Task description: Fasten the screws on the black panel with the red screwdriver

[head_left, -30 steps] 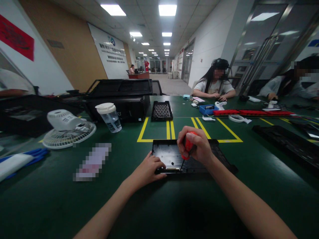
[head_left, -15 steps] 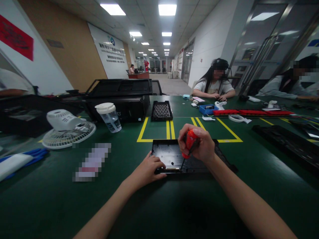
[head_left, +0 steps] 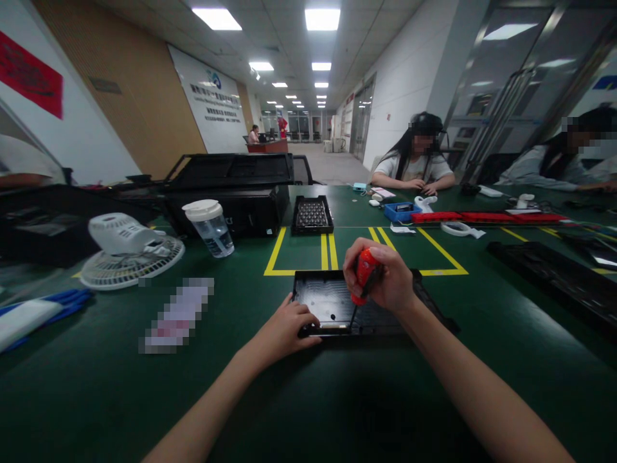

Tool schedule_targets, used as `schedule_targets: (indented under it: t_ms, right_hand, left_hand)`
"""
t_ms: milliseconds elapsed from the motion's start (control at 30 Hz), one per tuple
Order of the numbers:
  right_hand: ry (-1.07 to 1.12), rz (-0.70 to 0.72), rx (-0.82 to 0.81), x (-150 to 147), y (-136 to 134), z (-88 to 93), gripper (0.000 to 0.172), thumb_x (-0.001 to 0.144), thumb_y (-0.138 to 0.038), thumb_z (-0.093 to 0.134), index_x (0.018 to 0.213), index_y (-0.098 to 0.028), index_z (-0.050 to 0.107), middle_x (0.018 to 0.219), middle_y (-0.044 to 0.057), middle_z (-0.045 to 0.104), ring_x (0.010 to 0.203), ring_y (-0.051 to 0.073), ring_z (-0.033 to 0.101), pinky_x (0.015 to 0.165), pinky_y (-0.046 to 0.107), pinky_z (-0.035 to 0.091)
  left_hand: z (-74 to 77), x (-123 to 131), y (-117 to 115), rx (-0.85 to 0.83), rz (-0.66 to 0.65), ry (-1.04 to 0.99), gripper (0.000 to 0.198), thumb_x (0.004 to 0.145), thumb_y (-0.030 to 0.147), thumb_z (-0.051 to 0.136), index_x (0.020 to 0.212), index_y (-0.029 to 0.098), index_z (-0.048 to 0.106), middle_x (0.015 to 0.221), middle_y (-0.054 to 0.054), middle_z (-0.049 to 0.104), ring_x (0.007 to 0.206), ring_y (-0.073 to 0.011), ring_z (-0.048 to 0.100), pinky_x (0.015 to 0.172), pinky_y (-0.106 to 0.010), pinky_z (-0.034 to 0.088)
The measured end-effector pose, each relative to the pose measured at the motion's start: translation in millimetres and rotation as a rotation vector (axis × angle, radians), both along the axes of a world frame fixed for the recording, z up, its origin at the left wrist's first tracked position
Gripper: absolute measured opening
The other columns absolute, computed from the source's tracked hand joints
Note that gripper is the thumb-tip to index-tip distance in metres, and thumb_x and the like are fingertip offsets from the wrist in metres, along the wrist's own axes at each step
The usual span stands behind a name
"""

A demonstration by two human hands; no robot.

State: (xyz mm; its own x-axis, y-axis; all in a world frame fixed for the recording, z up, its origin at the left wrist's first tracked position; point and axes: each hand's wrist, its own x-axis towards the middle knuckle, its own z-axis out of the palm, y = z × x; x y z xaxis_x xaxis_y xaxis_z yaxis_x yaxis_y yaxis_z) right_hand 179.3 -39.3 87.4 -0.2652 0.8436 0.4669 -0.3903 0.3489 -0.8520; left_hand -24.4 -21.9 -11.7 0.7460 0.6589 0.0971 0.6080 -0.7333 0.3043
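- Head view: right hand [head_left: 394, 281] wrapped round a red-handled screwdriver [head_left: 366, 267], shaft slanting into the black plastic panel [head_left: 315, 297], lower centre of frame.
- Left hand [head_left: 288, 325] pinches the panel's lower-left rim!
- Looks like screw work; next turn calls for a well-seated tip.

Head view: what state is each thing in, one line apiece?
Red screwdriver: held in the right hand, slanted, tip downward
Black panel: lying flat, left hand touching its near-left edge
Cup: lid on, holding clear liquid
White fan: lying grille-down
Blue box: open-topped
Ceiling lights: lit
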Motion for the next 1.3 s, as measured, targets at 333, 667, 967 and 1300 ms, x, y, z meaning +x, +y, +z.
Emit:
schedule_targets:
  t_ms: [333, 667, 967, 1300]
  right_hand:
    - [0.022, -0.002, -0.006, -0.6, -0.3, -0.1, 0.026, 0.073, -0.032, 0.039, 0.066, -0.012, 0.055, 0.046, 0.001, 0.051, 0.032, 0.01, 0.042, 0.031, 0.021, 0.032]
    - [0.004, -0.002, 0.004, -1.1, -1.1, -0.2, 0.027, 0.074, -0.033, 0.04, 0.066, -0.012, 0.055, 0.045, 0.001, 0.051, 0.032, 0.01, 0.042, 0.032, 0.021, 0.032]
    - [0.01, -0.011, 0.0, -1.5, -0.5, -1.6, 0.027, 0.074, -0.034, 0.04, 0.066, -0.013, 0.055, 0.047, 0.001, 0.052, 0.032, 0.009, 0.042, 0.032, 0.021, 0.033]
    - [0.011, -0.015, 0.011, -1.0, -0.5, -0.9, 0.027, 0.075, -0.032, 0.039, 0.067, -0.012, 0.055, 0.048, 0.002, 0.052, 0.032, 0.01, 0.043, 0.033, 0.021, 0.032]
  left_hand:
    - [1.9, 0.4, 0.1, -0.005, -0.003, 0.013, 0.028, 0.078, 0.043, 0.056, 0.098, 0.025, 0.062, 0.093, -0.002, 0.06, 0.094, -0.0181, 0.054, 0.105, -0.052, 0.015]
    - [0.9, 0.2, 0.7, -0.005, -0.004, 0.003, 0.027, 0.078, 0.043, 0.056, 0.096, 0.025, 0.062, 0.092, -0.002, 0.06, 0.093, -0.0192, 0.054, 0.105, -0.053, 0.015]
    - [1.8, 0.5, 0.3, -0.012, -0.005, 0.0, 0.027, 0.077, 0.042, 0.057, 0.097, 0.025, 0.062, 0.092, -0.002, 0.06, 0.093, -0.0192, 0.054, 0.105, -0.053, 0.016]
    - [2.6, 0.4, 0.4, -0.016, -0.002, 0.002, 0.027, 0.077, 0.042, 0.057, 0.097, 0.025, 0.062, 0.094, -0.002, 0.06, 0.095, -0.0194, 0.054, 0.105, -0.053, 0.015]
